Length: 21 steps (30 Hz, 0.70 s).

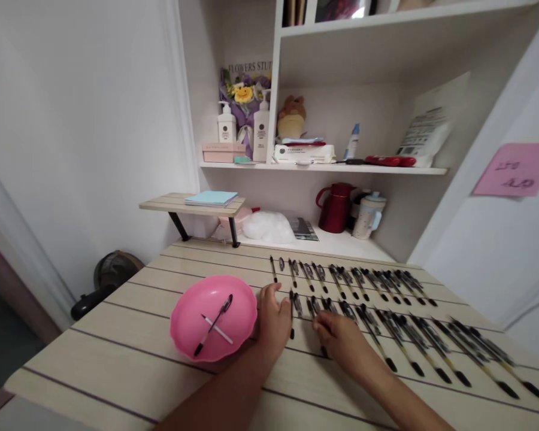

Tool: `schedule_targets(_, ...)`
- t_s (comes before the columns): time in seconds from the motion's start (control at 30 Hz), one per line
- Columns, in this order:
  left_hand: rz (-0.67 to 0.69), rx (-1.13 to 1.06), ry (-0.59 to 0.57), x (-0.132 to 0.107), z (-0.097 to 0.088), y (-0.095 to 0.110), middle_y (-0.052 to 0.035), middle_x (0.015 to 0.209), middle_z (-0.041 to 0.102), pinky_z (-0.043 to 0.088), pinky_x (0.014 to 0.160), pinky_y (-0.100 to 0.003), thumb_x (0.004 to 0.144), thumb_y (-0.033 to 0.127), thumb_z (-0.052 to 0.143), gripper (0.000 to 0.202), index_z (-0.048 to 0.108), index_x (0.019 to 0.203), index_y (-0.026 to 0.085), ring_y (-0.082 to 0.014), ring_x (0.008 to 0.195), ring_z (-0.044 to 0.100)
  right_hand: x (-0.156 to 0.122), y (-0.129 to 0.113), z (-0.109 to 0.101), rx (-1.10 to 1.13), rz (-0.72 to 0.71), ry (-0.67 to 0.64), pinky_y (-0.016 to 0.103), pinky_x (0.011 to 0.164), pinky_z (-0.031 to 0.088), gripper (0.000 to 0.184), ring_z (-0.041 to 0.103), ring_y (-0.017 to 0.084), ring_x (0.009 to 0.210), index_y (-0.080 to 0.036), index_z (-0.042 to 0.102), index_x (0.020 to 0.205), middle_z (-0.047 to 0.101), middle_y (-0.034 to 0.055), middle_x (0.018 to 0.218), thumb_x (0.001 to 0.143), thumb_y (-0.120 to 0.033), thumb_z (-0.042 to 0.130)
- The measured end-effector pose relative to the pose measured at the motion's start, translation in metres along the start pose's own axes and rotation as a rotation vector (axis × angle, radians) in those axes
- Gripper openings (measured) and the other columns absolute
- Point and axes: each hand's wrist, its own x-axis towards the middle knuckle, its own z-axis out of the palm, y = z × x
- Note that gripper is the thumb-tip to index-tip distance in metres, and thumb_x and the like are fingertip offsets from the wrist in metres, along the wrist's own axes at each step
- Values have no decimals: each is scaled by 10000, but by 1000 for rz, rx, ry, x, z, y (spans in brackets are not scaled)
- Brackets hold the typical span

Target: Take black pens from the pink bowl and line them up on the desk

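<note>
My left hand lies on the table just right of a pink scalloped bowl. Its thumb and fingers are a little apart, and I see nothing in them. Inside the bowl a pen with a black cap crosses a thin white refill. My right hand is closed at the near row, its fingertips pinched on a pen that they partly cover. Between the hands lies a black-tipped pen part. Two rows of pen parts, black caps and yellowish barrels, stretch to the right.
A small raised shelf with blue paper stands at the table's back left. Behind the table are a plastic bag, a red jug and a pale cup. A white wall with a pink note bounds the right.
</note>
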Motion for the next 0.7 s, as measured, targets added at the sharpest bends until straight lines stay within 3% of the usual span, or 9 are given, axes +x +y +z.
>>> schedule_targets(0.23,-86,532,-80,43,21,10,-138,1208,522,318,970,-244,749,134,473,435,469,1183,114,-196,1161,450,-32,2,12,40,-133,133,255,633,346,266,567,166,676,-195,549,755,631,53,740,857,-246,309)
schedule_targets(0.43,-243,699,-51,78,37,14,-200,1106,569,412,861,-366,755,166,483,341,518,1088,101,-295,1084,512,-37,4,18,56,-177,113,240,658,341,251,578,163,731,-190,565,762,641,54,758,859,-216,335)
schedule_targets(0.7,-272,811,-131,97,37,14,-186,1121,566,452,797,-333,762,245,530,366,510,1105,119,-268,1041,550,-42,-8,14,13,-205,46,231,641,324,252,582,154,749,-196,587,796,650,45,781,868,-217,346)
